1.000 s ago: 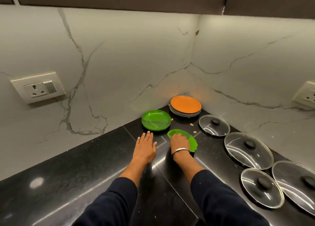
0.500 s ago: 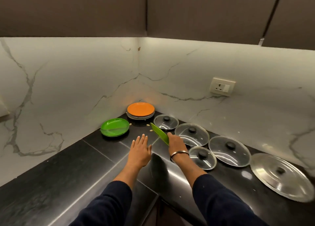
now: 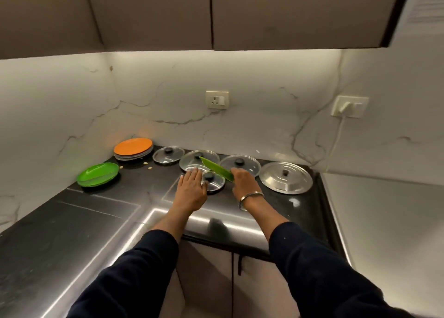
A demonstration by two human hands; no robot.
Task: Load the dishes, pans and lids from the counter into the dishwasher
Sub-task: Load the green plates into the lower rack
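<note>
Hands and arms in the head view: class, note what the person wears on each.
Both arms wear dark navy long sleeves pushed up the forearms. The right hand has a plain silver bangle at the wrist. The left hand and its wrist show no jewellery.

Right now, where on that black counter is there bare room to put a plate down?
The black stone counter lies bare left of the left hand, in front of the green plastic plate. It is crowded at the back: orange plate stack, four glass lids, and the steel lid sit close together.
</note>
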